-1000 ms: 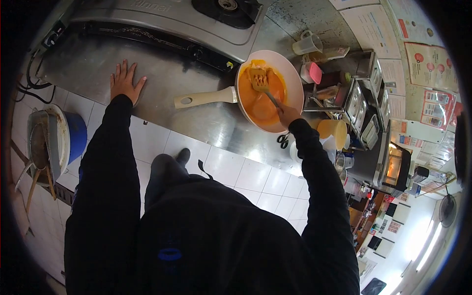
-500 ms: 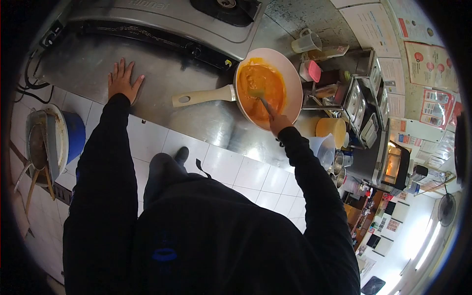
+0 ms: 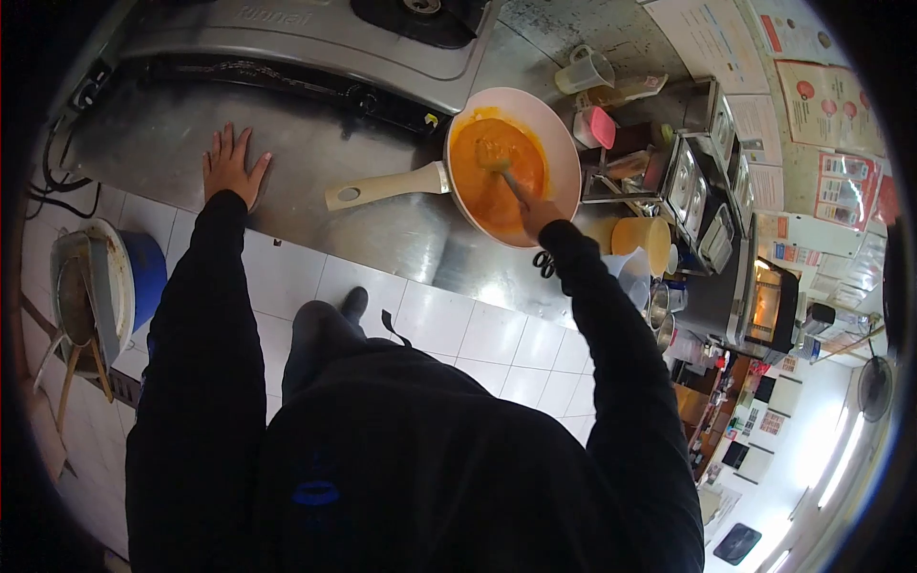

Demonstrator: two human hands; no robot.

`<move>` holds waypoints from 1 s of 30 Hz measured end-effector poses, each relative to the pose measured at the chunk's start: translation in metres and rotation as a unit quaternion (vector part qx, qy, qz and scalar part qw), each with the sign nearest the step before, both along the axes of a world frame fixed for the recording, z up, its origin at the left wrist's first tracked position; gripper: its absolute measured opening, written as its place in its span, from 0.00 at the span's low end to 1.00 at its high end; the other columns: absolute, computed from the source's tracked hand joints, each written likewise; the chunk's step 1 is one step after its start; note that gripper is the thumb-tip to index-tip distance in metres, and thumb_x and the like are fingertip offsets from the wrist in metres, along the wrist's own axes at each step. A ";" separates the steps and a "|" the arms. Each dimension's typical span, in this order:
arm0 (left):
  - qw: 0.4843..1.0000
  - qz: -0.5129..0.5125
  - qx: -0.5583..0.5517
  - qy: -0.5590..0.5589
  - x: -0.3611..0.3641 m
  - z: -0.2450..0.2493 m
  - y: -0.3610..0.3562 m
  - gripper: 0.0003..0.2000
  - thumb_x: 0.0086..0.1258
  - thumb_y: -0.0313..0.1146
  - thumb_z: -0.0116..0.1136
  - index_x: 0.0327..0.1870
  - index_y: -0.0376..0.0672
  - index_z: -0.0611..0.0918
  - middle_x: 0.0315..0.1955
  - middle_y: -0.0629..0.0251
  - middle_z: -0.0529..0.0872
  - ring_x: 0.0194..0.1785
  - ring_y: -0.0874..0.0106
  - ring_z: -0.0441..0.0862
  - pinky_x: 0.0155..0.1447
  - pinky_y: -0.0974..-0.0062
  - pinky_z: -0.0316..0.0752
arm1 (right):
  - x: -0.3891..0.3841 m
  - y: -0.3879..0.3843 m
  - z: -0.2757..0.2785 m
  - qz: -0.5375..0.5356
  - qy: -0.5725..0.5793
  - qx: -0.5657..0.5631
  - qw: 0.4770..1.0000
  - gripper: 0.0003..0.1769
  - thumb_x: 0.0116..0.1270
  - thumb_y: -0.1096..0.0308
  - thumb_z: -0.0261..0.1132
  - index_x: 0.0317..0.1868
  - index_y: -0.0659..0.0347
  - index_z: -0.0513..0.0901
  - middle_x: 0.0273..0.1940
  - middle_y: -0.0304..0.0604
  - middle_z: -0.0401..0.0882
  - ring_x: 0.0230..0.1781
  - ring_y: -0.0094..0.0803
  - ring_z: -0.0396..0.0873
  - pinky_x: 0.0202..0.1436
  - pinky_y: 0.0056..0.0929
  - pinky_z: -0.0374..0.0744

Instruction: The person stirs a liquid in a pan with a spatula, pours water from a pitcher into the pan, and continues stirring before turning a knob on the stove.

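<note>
On the counter (image 3: pixel 315 162) the left hand (image 3: pixel 229 167) lies flat, fingers spread — the right hand (image 3: pixel 537 212) grips a spatula (image 3: pixel 499 167) in the pan (image 3: pixel 565 158) of orange sauce (image 3: pixel 482 181).

The one word I can half make out is the brand name on the front of the gas stove (image 3: pixel 287 33), up past my left hand (image 3: pixel 227 167) on the table (image 3: pixel 315 143). It looks like "Rinnai", though the top edge of the view clips the letters. The posters (image 3: pixel 826 91) on the wall to my right carry red headings, round pictures and blocks of print — all too small to read. The white sheets (image 3: pixel 712 29) beside them and the small notices (image 3: pixel 798 258) above the lit oven (image 3: pixel 764 310) are the same — printed, not legible.
</note>
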State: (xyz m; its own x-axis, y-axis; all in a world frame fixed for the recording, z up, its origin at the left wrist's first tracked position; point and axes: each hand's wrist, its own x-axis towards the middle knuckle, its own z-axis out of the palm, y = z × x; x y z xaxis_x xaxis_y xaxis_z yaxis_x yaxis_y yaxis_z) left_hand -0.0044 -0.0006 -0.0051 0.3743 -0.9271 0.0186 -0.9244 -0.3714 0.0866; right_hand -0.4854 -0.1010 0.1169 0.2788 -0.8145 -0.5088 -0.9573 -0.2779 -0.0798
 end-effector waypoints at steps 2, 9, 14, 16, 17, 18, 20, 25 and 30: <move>1.000 0.007 0.011 -0.001 0.001 0.002 0.000 0.30 0.68 0.57 0.44 0.69 0.57 0.61 0.72 0.64 0.52 0.75 0.61 0.45 0.73 0.53 0.43 | 0.001 0.024 -0.003 0.037 -0.062 -0.036 0.997 0.27 0.71 0.61 0.45 0.70 0.40 0.55 0.35 0.61 0.80 0.36 0.57 0.79 0.43 0.51 0.76; 1.000 0.004 -0.007 0.000 0.000 0.003 0.002 0.31 0.68 0.59 0.43 0.69 0.57 0.61 0.72 0.64 0.51 0.75 0.61 0.45 0.74 0.55 0.42 | -0.019 0.004 -0.022 -0.033 0.045 0.003 0.998 0.28 0.70 0.61 0.44 0.71 0.40 0.54 0.40 0.66 0.78 0.40 0.59 0.78 0.48 0.50 0.75; 1.000 0.007 0.010 0.003 0.001 0.006 0.002 0.30 0.68 0.57 0.43 0.69 0.56 0.60 0.72 0.64 0.50 0.75 0.61 0.45 0.74 0.54 0.42 | -0.010 0.030 -0.029 0.000 -0.010 -0.015 1.000 0.28 0.70 0.61 0.43 0.71 0.39 0.54 0.39 0.67 0.78 0.40 0.59 0.78 0.47 0.51 0.75; 1.000 0.005 0.002 0.005 0.002 0.004 0.003 0.30 0.68 0.57 0.43 0.69 0.56 0.60 0.73 0.64 0.50 0.75 0.61 0.44 0.74 0.54 0.42 | -0.029 0.028 -0.024 0.002 0.021 0.012 1.000 0.28 0.70 0.60 0.43 0.70 0.39 0.55 0.38 0.66 0.79 0.39 0.59 0.79 0.46 0.51 0.75; 1.000 0.004 -0.003 0.006 0.001 0.003 0.002 0.30 0.68 0.57 0.43 0.69 0.56 0.60 0.73 0.64 0.50 0.75 0.61 0.44 0.74 0.54 0.42 | -0.037 0.019 -0.025 -0.004 0.024 -0.004 1.000 0.27 0.70 0.60 0.43 0.70 0.39 0.55 0.37 0.65 0.79 0.39 0.58 0.79 0.47 0.51 0.75; 1.000 0.004 -0.001 0.006 0.001 0.003 0.001 0.30 0.68 0.57 0.43 0.69 0.56 0.60 0.73 0.65 0.49 0.75 0.61 0.44 0.74 0.54 0.42 | -0.039 0.006 -0.026 -0.009 0.025 -0.021 0.999 0.27 0.70 0.60 0.44 0.70 0.39 0.56 0.37 0.64 0.79 0.38 0.58 0.79 0.47 0.51 0.75; 1.000 0.002 0.005 0.002 0.001 0.005 0.002 0.30 0.68 0.57 0.43 0.69 0.56 0.60 0.73 0.65 0.49 0.75 0.61 0.44 0.74 0.54 0.42 | -0.042 -0.004 -0.032 -0.006 0.030 -0.030 0.999 0.27 0.70 0.59 0.45 0.69 0.39 0.57 0.37 0.62 0.80 0.38 0.57 0.79 0.48 0.50 0.75; 1.000 0.008 0.005 0.017 -0.002 0.011 0.002 0.31 0.67 0.59 0.44 0.69 0.56 0.62 0.72 0.64 0.50 0.75 0.62 0.43 0.74 0.56 0.42 | -0.037 -0.026 0.034 0.094 0.057 0.011 0.994 0.25 0.69 0.58 0.49 0.67 0.38 0.64 0.37 0.59 0.81 0.37 0.56 0.80 0.45 0.49 0.76; 1.000 0.010 0.020 0.016 -0.002 0.012 0.001 0.30 0.67 0.58 0.44 0.69 0.56 0.62 0.72 0.64 0.50 0.75 0.62 0.44 0.74 0.55 0.42 | -0.029 -0.076 0.133 0.262 0.259 -0.058 0.928 0.20 0.65 0.59 0.54 0.58 0.39 0.74 0.37 0.48 0.82 0.38 0.47 0.81 0.45 0.45 0.78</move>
